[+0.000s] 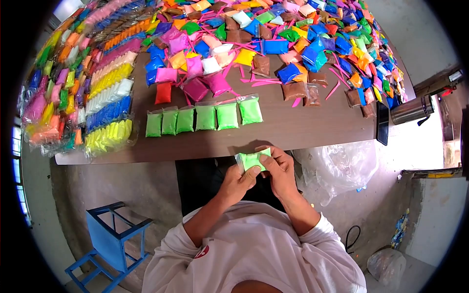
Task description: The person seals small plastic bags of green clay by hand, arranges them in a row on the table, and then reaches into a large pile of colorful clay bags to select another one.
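Both my hands hold one light green packet [252,159] in clear plastic, just off the near edge of the table. My left hand [239,181] grips its left end, thumb on top. On the right end, my right hand [280,168] presses with its thumb, fingers curled beneath. Beyond them on the table lies a row of several similar green packets [205,117], side by side. A red packet [163,93] lies behind the left part of that row.
Mixed coloured packets and pink plastic sticks [333,90] cover the back of the brown table [312,127]. Sorted bundles [110,110] stack at left. A phone [382,123] and metal mug [413,108] stand at right. Plastic bags [337,168] and a blue stool [110,239] are below.
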### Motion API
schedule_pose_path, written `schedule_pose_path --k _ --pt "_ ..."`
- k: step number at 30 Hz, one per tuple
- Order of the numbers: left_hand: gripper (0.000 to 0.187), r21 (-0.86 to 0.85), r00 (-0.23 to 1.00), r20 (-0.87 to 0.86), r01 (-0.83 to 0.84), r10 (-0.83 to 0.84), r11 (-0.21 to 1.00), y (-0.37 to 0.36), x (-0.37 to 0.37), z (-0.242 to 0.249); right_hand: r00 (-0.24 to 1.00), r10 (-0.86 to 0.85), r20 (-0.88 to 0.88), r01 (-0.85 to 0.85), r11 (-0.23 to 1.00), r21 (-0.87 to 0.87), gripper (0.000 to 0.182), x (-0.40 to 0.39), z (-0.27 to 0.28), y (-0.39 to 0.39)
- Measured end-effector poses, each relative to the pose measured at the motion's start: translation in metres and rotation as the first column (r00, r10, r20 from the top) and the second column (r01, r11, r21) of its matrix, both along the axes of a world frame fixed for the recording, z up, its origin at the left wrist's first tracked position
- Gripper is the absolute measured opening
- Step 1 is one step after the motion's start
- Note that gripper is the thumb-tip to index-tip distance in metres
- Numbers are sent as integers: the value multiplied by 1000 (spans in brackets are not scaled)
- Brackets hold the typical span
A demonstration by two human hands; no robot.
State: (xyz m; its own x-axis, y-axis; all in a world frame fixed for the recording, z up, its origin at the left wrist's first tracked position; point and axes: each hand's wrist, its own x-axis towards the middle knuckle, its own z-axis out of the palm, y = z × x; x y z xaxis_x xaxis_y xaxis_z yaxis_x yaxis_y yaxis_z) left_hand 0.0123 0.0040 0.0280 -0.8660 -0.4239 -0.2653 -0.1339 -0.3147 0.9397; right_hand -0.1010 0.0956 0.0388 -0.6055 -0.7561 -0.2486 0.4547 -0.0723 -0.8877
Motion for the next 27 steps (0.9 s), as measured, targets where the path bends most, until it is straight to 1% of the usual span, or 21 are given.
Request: schedule_pose_path --k 4,6,7,9,10,12,13,15,16,18,19,20,21,22,23,25,26,27 --pt "33 -3 1000 -5 16 -16 1000 0 1 0 999 35 -10 -35 999 -15 21 3 -5 2" --pt "33 -28 999 0 41 -41 999 3 3 -2 994 -3 -107 1 1000 -12 19 4 -6 3" --pt "32 -54 998 5 68 -68 996 4 4 -2 994 -2 -107 0 1000 -13 19 3 -5 3" --pt "33 -58 997 8 77 -77 995 2 4 1 987 15 -159 -15 1000 2 12 1 -2 5" --pt "34 -63 996 10 86 -86 994 1 3 3 987 15 -161 -15 1000 1 12 -2 0 5" --pt "34 -31 998 14 58 -57 998 -1 3 4 986 121 -111 -120 993 17 11 -7 4 5" --pt "35 2 999 21 29 -29 1000 -2 3 4 986 124 -112 -123 992 15 11 -8 6 5" --pt "34 -31 998 52 46 -45 998 -2 5 1 969 164 -182 -176 983 -52 11 -10 8 4" --pt "33 -63 995 82 69 -64 996 -1 6 -2 969 168 -183 -181 982 -55 11 -12 6 6" --pt "32 -90 994 74 86 -80 992 4 8 -4 936 228 -268 -213 973 85 14 -17 -3 13" --pt "30 -115 993 64 106 -99 988 4 7 -3 934 231 -273 -217 973 83 14 -20 -6 16" --pt "28 -98 987 86 146 -137 985 4 8 1 925 282 -254 -274 959 66 16 -22 -9 20" --pt "28 -102 988 80 140 -132 985 3 9 -3 913 332 -237 -331 943 48 21 -25 -9 23" --pt "27 -106 987 45 161 -157 981 4 11 -10 884 356 -302 -350 934 74 24 -29 -7 25" --pt "27 -110 983 11 183 -183 977 3 12 -13 882 357 -309 -353 933 72 24 -33 -3 25" --pt "26 -130 985 27 173 -171 976 1 11 -5 798 403 -448 -338 915 221 25 -36 19 24" --pt "26 -181 982 66 186 -176 966 0 10 -3 817 371 -440 -339 928 154 26 -35 31 22" --pt "26 -232 978 103 199 -180 952 -1 8 -1 815 371 -446 -338 928 154 26 -37 31 21"
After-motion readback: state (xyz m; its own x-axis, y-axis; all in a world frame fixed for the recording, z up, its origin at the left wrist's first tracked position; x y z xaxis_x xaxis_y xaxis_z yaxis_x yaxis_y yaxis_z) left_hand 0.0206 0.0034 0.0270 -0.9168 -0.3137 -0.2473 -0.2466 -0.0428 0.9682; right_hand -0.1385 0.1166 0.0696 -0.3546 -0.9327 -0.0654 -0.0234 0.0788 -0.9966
